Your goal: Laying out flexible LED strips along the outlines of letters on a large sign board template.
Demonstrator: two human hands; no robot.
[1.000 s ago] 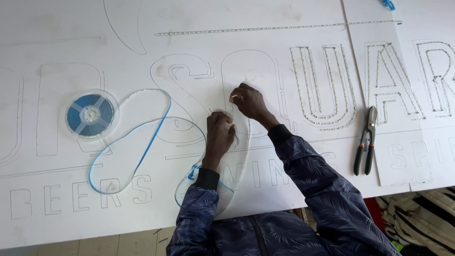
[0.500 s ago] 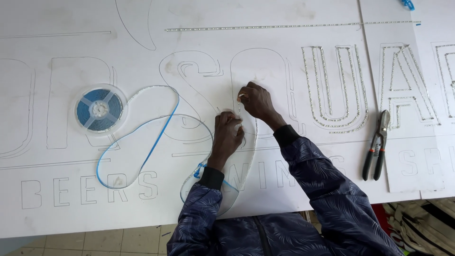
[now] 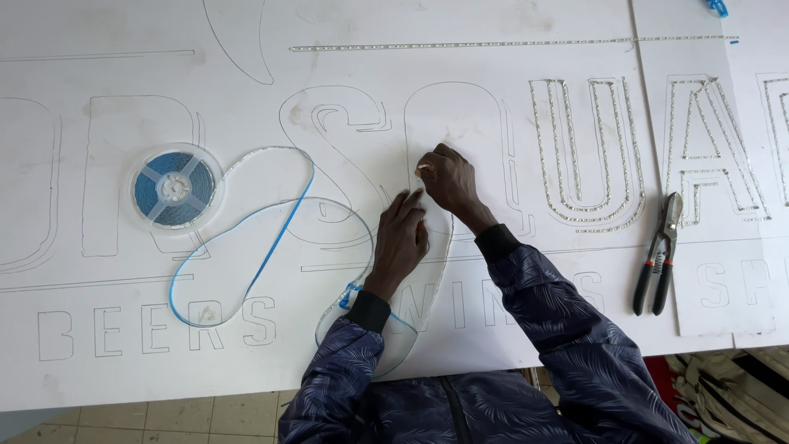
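The work lies on a white sign board (image 3: pixel 493 25) that covers the desk, with large outlined letters drawn on it. Both hands are over the outline of the round letter (image 3: pixel 452 99) near the middle.

The right hand (image 3: pixel 448 181) pinches the free end of the light strip (image 3: pixel 279 226) between thumb and fingertips, at the inner left side of the letter. The left hand (image 3: pixel 401 238) lies flat with fingers extended, pressing the strip onto the board just below that pinch; it grips nothing.

From the hands, the strip runs down past the left wrist, loops near the desk edge, then curves back in a wide blue-backed bend to the blue reel (image 3: pixel 173 187), which rests flat well to the left.

Judged procedure for laying this run well:
- Keep the strip on the drawn line, not beside it.
- Press down in short lengths (the left fingers trailing the right pinch).
- Keep slack in the loop so the reel does not drag on the bonded part.

Cutting pliers (image 3: pixel 660 251) lie closed to the right, apart from both hands.
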